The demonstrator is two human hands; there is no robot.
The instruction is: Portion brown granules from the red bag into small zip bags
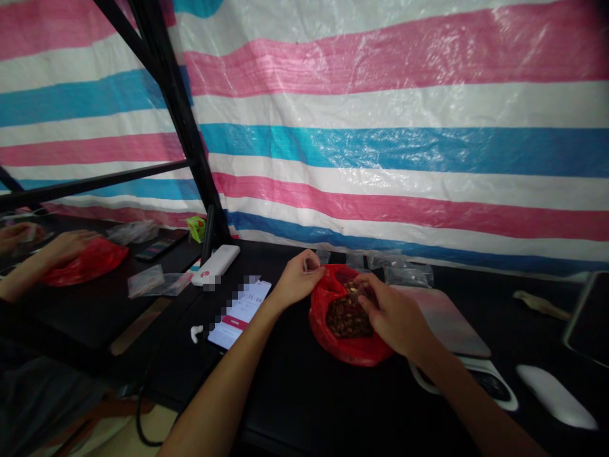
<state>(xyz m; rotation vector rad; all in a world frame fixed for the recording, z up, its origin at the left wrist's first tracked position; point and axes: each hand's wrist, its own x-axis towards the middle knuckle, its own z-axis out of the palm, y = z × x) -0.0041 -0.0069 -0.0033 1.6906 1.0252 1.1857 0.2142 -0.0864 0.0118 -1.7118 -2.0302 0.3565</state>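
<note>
A red plastic bag [320, 324] lies open on the dark table with its rim rolled outward, full of small brown and tan dried pieces [349, 317]. My right hand [397, 314] reaches in from the right, fingers curled and pinched on pieces at the pile's upper edge; what exactly lies between the fingertips is partly hidden. Just beyond the bag's upper left rim, my left hand [299, 277] is closed around what looks like a small clear plastic bag [311, 262], its mouth showing between thumb and fingers.
Several clear packets [406, 273] lie behind the red bag. A lit phone [245, 311], an earbud [196, 333] and a white power bank [216, 265] are to the left. At right sit a flat pinkish device [447, 320] and a white mouse [554, 393]. Another person's hand [71, 244] works far left.
</note>
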